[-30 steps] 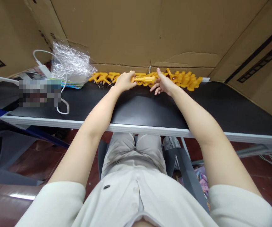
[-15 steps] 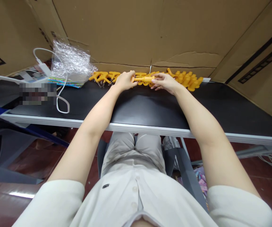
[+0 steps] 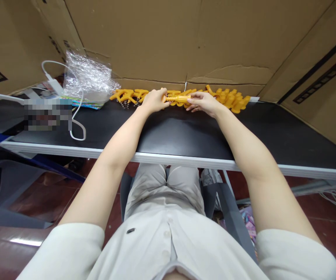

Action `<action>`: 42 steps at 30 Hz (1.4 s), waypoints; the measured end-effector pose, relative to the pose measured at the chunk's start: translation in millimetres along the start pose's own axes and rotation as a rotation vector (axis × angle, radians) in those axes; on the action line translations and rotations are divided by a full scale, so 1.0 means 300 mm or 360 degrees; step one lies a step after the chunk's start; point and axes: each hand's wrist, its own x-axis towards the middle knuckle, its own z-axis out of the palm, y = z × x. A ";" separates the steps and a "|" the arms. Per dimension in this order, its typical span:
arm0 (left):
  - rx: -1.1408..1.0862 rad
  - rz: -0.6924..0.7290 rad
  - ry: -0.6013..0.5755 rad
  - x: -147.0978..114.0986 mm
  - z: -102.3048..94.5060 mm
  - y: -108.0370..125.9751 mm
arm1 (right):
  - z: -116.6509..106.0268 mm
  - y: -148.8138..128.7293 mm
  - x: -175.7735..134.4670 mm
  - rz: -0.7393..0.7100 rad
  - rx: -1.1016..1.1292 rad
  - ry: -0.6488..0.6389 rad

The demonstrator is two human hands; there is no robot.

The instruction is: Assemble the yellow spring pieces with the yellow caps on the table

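Note:
Between my two hands, a long yellow plastic piece (image 3: 180, 99) lies level just above the far part of the table. Its left end is gripped by my left hand (image 3: 155, 101), thumb and fingers closed. Thumb and fingertips of my right hand (image 3: 202, 103) close on its right end. Behind and to the left are yellow branched pieces (image 3: 127, 94) with small metal chains (image 3: 125, 103). More yellow pieces (image 3: 230, 98) stand packed in a row to the right of my right hand. My fingers hide parts of the held piece, and its exact kind is unclear.
The black table (image 3: 182, 134) has a pale metal front edge (image 3: 185, 159). Cardboard (image 3: 162, 42) walls its back and sides. Clear plastic wrap (image 3: 88, 74) rests on colourful flat packs (image 3: 83, 102) at the left, beside a white cable (image 3: 77, 134). A blurred patch hides something there.
Hardly anything differs. Both hands keep the same grip on the yellow piece, in nearly the same place.

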 end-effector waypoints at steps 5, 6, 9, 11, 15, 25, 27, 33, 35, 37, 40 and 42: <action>0.0017 -0.0012 -0.0015 -0.006 -0.007 0.006 | 0.000 0.002 0.002 0.0009 0.0006 -0.0003; 0.0013 -0.0009 -0.0014 -0.007 -0.008 0.007 | 0.001 0.001 0.001 0.0013 0.0013 -0.0002; 0.0012 0.0004 -0.0013 -0.006 -0.008 0.006 | 0.005 -0.002 -0.002 0.0021 0.0040 0.0001; 0.0011 0.0005 -0.0008 -0.002 -0.004 0.002 | 0.009 -0.004 -0.005 0.0029 0.0071 0.0018; -0.0042 0.0017 0.0007 0.007 0.007 -0.015 | 0.020 -0.003 -0.007 0.0046 0.0109 0.0058; -0.0038 -0.0015 -0.0018 -0.001 -0.002 -0.010 | 0.048 -0.015 -0.009 0.0110 0.0247 0.0089; -0.0033 -0.0005 -0.0001 0.000 0.001 -0.011 | 0.048 -0.014 -0.008 0.0110 0.0240 0.0088; -0.0021 0.0044 0.0053 0.010 0.013 -0.022 | 0.040 -0.002 0.002 0.0078 0.0190 0.0100; -0.0018 0.0045 0.0052 0.009 0.011 -0.020 | 0.038 -0.002 0.002 0.0085 0.0184 0.0092; 0.0001 0.0034 0.0046 0.006 0.007 -0.015 | 0.039 -0.002 0.000 0.0093 0.0190 0.0093; 0.0028 0.0016 0.0031 0.000 0.002 -0.006 | 0.049 -0.004 -0.002 0.0094 0.0217 0.0106; 0.0004 0.0019 0.0028 -0.003 -0.001 -0.003 | 0.059 -0.008 -0.002 0.0099 0.0254 0.0120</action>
